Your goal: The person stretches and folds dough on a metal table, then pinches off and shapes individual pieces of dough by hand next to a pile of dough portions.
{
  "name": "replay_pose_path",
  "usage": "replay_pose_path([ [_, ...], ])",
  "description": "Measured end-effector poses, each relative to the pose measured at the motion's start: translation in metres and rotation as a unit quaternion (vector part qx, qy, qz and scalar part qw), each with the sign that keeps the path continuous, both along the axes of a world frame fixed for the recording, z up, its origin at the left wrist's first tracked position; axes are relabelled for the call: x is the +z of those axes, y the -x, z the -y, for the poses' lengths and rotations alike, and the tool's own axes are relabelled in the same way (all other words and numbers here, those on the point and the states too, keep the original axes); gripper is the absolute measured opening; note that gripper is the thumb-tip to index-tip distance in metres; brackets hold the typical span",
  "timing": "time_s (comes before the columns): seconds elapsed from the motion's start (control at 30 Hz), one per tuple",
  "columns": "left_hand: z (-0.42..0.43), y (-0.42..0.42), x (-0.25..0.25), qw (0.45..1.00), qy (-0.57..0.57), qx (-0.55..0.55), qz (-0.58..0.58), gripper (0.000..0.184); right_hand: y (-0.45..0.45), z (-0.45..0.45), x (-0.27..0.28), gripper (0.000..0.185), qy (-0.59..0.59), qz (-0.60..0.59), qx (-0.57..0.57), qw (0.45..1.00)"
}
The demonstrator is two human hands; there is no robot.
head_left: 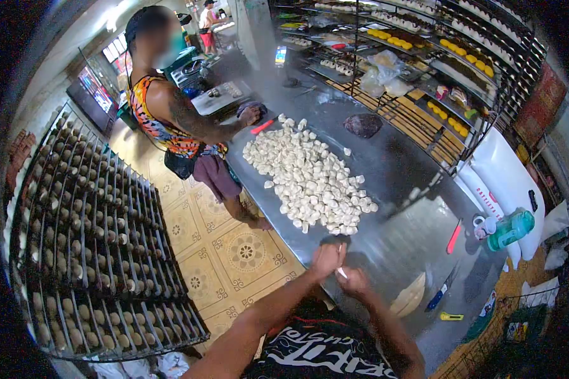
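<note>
- Head view: dough pile [310, 180] is lying loose on the metal table [411, 167], many small pale pieces, a few sitting apart at its edges.
- Left hand [327, 259] is hanging just off the pile's near end, fingers curling closed, gripping a small white strip [342, 272], probably dough.
- Right hand [356, 282] is sitting next to it, a bit farther from the pile, also closing on the strip; only a short bit is showing between the fists, the rest is hidden.
- Flat pale sheet [409, 295] is lying to the near right of the pile.
- Blue-handled knife [436, 298] and yellow cutter [451, 316] are lying past that sheet, farther from the pile.
- Red-handled tool [454, 236] is lying well right of the pile, teal bottle [513, 229] resting beyond it.
- Dark bundle [362, 126] is sitting right of the pile's far half.
- Co-worker [174, 107] is standing left of the pile, one hand touching a dark lump [251, 108] near its far end; second red tool [262, 127] is lying between lump and pile.
- Rack [101, 252] is holding rows of rounds, well left of the pile.
- Shelves [417, 95] are holding filled trays, beyond the pile to the right.
</note>
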State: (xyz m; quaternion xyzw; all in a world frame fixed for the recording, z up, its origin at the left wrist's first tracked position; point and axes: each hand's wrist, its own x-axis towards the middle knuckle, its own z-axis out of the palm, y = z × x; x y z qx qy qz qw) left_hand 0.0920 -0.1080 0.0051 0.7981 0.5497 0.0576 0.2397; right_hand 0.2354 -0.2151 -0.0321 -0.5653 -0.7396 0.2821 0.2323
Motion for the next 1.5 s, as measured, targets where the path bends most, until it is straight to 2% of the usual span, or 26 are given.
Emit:
replay_pose_path([
  [0.03,-0.009,-0.003,-0.004,0.997,-0.027,0.051,0.060,0.047,0.001,-0.001,0.005,0.039,0.001,0.001,0.002,1.000],
  [0.1,-0.028,-0.009,-0.007,0.986,-0.056,0.095,0.122,0.050,0.010,-0.017,0.067,0.039,0.073,0.012,-0.119,0.990],
  [0.17,-0.046,-0.006,0.003,0.893,-0.351,-0.013,0.282,0.055,0.016,-0.032,0.110,0.040,0.142,0.019,-0.241,0.960],
  [0.23,-0.027,0.007,0.028,0.929,-0.084,-0.101,0.346,0.050,0.022,-0.031,0.101,0.040,0.111,0.012,-0.220,0.969],
  [0.27,-0.017,0.014,0.018,0.930,-0.084,-0.100,0.342,0.050,0.025,-0.026,0.093,0.040,0.080,0.008,-0.202,0.976],
  [0.33,0.014,0.015,-0.014,0.938,0.146,-0.207,0.235,0.043,0.017,-0.013,0.075,0.040,0.018,0.010,-0.167,0.986],
  [0.37,0.025,0.009,-0.021,0.937,0.147,-0.208,0.239,0.043,0.010,-0.006,0.066,0.041,-0.013,0.014,-0.149,0.989],
  [0.5,0.053,0.003,-0.036,0.979,0.076,-0.017,0.189,0.033,0.007,0.008,0.037,0.041,-0.135,0.007,-0.078,0.988],
  [0.53,0.053,0.004,-0.034,0.979,0.078,-0.023,0.186,0.033,0.009,0.007,0.036,0.041,-0.133,0.006,-0.085,0.988],
  [0.6,0.045,0.000,-0.028,0.990,0.031,-0.026,0.132,0.039,0.008,-0.011,0.036,0.042,0.116,0.017,-0.110,0.987],
  [0.67,0.033,0.001,-0.019,0.997,-0.017,-0.019,0.078,0.045,0.010,-0.030,0.039,0.043,0.359,0.027,-0.120,0.925],
  [0.7,0.023,-0.001,-0.008,0.999,0.016,0.004,0.050,0.044,0.011,-0.036,0.047,0.043,0.358,0.029,-0.118,0.926],
  [0.77,0.001,-0.004,0.015,0.998,0.057,0.030,0.024,0.044,0.012,-0.030,0.079,0.041,0.271,0.047,-0.023,0.961],
  [0.83,-0.020,-0.003,0.031,0.981,0.009,0.077,0.179,0.038,0.012,-0.021,0.099,0.039,0.180,0.061,0.074,0.979],
  [0.87,-0.031,-0.007,0.004,0.963,-0.126,0.102,0.217,0.033,0.008,-0.020,0.092,0.039,0.180,0.062,0.071,0.979],
  [0.9,-0.047,-0.015,-0.021,0.923,-0.262,0.122,0.253,0.028,-0.002,-0.026,0.076,0.036,0.136,0.028,-0.012,0.990],
  [0.93,-0.045,-0.018,0.003,0.923,-0.264,0.117,0.255,0.028,-0.009,-0.030,0.053,0.034,0.092,-0.010,-0.095,0.991],
  [1.0,-0.034,-0.009,0.049,0.883,-0.198,-0.048,0.424,0.034,-0.006,-0.034,0.011,0.031,0.004,-0.091,-0.245,0.965],
  [1.03,-0.023,0.003,0.057,0.885,-0.197,-0.049,0.418,0.034,0.003,-0.028,-0.002,0.031,0.006,-0.098,-0.245,0.965],
  [1.1,0.009,0.014,0.054,0.944,0.038,-0.220,0.243,0.022,0.006,-0.014,-0.021,0.030,-0.034,-0.074,-0.143,0.986],
  [1.13,0.020,0.010,-0.023,0.942,0.040,-0.221,0.249,0.022,0.002,-0.006,-0.027,0.030,-0.051,-0.056,-0.090,0.993],
  [1.17,0.028,0.014,-0.098,0.953,0.071,-0.154,0.250,0.028,-0.002,-0.004,-0.029,0.030,-0.069,-0.040,-0.035,0.996],
  [1.2,0.029,0.009,-0.095,0.953,0.072,-0.153,0.251,0.028,-0.001,-0.006,-0.021,0.030,-0.067,-0.039,-0.035,0.996],
  [1.3,0.044,-0.003,-0.046,0.984,0.030,-0.063,0.166,0.036,0.012,-0.007,0.056,0.030,0.101,-0.070,-0.124,0.985],
  [1.37,0.042,-0.009,-0.035,0.989,0.015,-0.041,0.138,0.039,0.010,-0.004,0.060,0.030,0.154,-0.079,-0.162,0.972],
  [1.5,0.028,-0.004,-0.030,0.999,0.016,-0.031,0.036,0.053,0.016,-0.030,0.018,0.030,-0.161,-0.159,-0.043,0.973],
])
